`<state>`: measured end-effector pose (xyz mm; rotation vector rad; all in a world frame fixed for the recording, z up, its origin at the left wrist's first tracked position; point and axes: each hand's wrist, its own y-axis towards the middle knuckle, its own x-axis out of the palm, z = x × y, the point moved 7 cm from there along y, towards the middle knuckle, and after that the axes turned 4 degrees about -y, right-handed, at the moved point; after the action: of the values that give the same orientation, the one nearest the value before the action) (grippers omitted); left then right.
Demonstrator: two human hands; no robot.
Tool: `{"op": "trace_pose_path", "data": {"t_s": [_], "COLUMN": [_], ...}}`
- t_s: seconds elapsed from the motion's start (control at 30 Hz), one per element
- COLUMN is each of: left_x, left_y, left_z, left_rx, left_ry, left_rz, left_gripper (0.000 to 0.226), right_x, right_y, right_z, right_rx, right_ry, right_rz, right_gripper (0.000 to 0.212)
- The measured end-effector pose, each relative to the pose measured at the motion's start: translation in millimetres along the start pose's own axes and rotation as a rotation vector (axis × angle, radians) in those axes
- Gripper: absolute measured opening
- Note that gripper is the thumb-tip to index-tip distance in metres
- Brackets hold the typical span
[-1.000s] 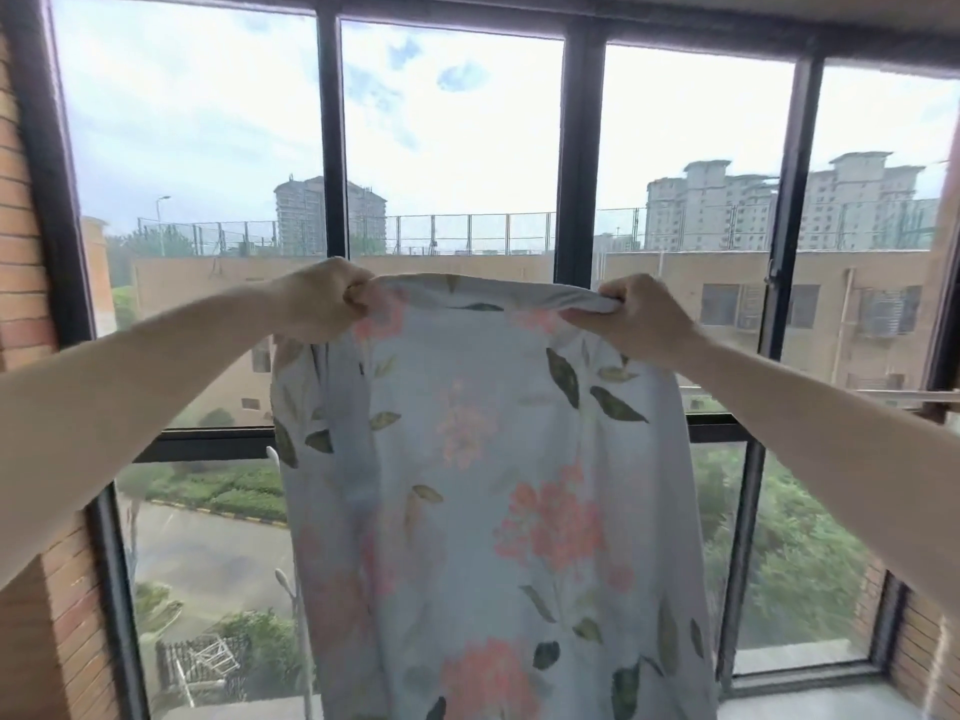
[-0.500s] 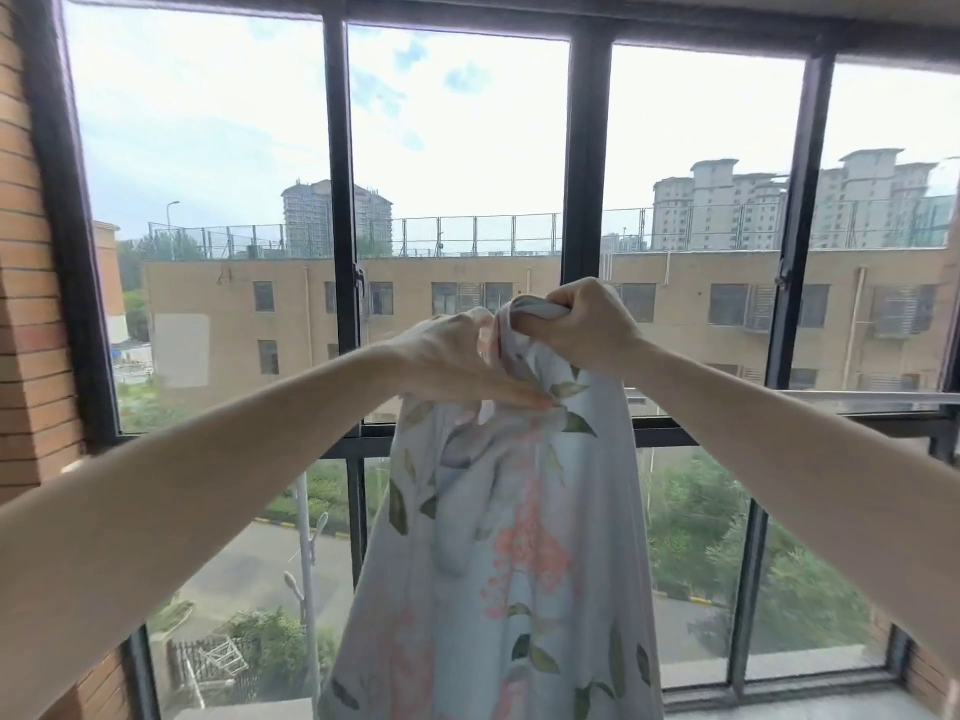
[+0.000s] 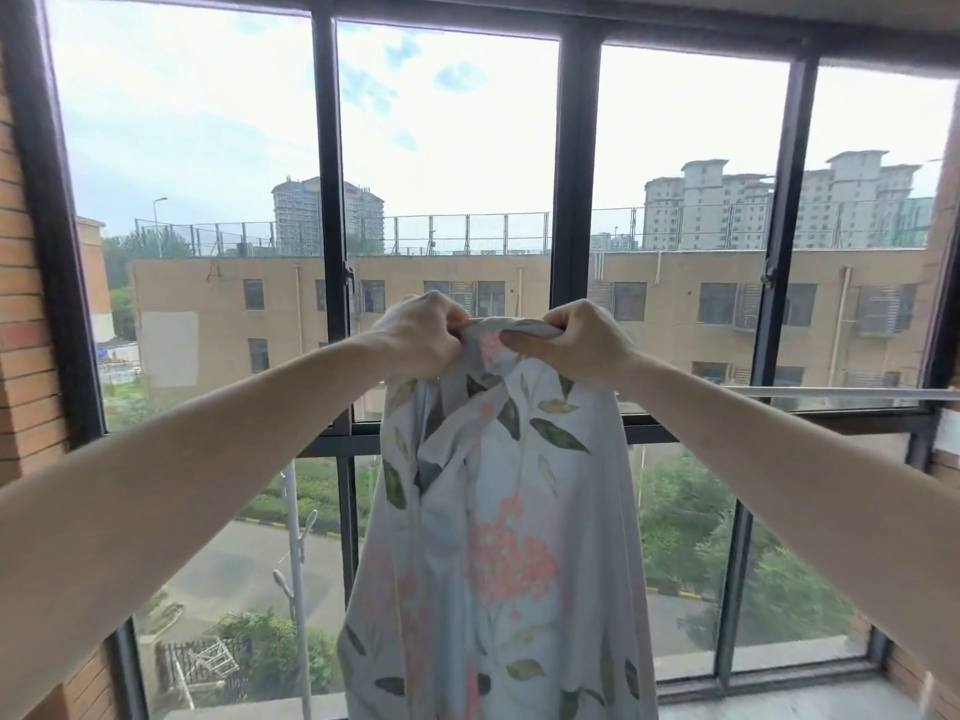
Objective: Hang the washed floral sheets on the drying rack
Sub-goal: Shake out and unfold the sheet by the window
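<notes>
A: Fingers of our left hand are curled tight round the top edge of the floral sheet, and our right hand grips the same edge just beside it

B: So we have both hands clenched on the cloth, close together, with a short bunched stretch of the hem between them?

A: Yes. We hold it up at arm's length in front of the window, and the sheet hangs straight down from our fists, gathered in folds near the top and spreading wider toward the bottom edge of the view

B: And the drying rack?

A: We see one pale rail running in from the right edge, behind our right forearm. The sheet hangs from our hands, and we cannot tell whether it touches the rail
</notes>
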<state>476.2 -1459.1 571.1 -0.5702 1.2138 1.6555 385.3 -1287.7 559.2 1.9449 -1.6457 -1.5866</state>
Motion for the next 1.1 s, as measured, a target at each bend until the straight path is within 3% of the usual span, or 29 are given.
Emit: {"op": "trace_pose_path", "data": {"t_s": [0.27,0.33,0.4,0.47,0.53,0.6,0.67,0.73,0.87,0.93,1.0,1.03,1.1], "left_x": [20.1,22.2,30.0,33.1,30.1,20.7,10.6,1.0,-19.4,-28.7,-33.6,-35.1,-35.1], "left_y": [5.4,5.4,1.5,-1.9,0.2,6.7,13.8,21.4,27.1,26.4,22.6,20.0,12.3], "left_z": [-5.6,-7.6,-6.9,-1.1,0.2,-2.7,-7.0,-12.8,-30.1,-40.4,-48.6,-51.7,-57.4], "left_rx": [-0.113,-0.136,-0.134,-0.041,0.047,0.08,0.099,0.106,0.084,0.073,0.073,0.073,0.071], "left_ry": [-0.166,-0.24,-0.307,-0.205,-0.05,0.039,0.088,0.109,0.117,0.126,0.155,0.163,0.195], "left_rz": [-0.052,-0.027,-0.11,-0.185,-0.184,-0.127,-0.053,-0.003,0.066,0.074,0.074,0.076,0.067], "left_gripper": [0.03,0.036,0.045,0.047,0.039,0.039,0.039,0.036,0.032,0.037,0.039,0.038,0.037], "right_x": [0.1,1.5,2.3,2.6,4.7,15.7,35.2,58.2,91.2,89.9,68.9,53.5,11.4], "right_y": [1.6,1.8,1.0,-1.2,-6.9,-20.2,-43.3,-73.7,-130.4,-139.4,-128.9,-117.7,-90.4], "right_z": [2.2,3.9,5.7,11.4,20.6,30.3,39.4,55.1,113.7,135.0,150.1,156.2,155.8], "right_rx": [0.038,0.05,0.062,0.098,0.179,0.256,0.324,0.358,0.435,0.468,0.469,0.456,0.46], "right_ry": [0.041,0.046,0.018,-0.018,0.022,0.18,0.339,0.419,0.241,0.186,0.166,0.144,0.142], "right_rz": [0.013,-0.006,-0.019,-0.039,-0.091,-0.242,-0.496,-0.741,-0.925,-0.849,-0.668,-0.57,-0.356], "right_gripper": [0.052,0.055,0.059,0.07,0.067,0.059,0.066,0.06,0.037,0.044,0.081,0.087,0.062]}}
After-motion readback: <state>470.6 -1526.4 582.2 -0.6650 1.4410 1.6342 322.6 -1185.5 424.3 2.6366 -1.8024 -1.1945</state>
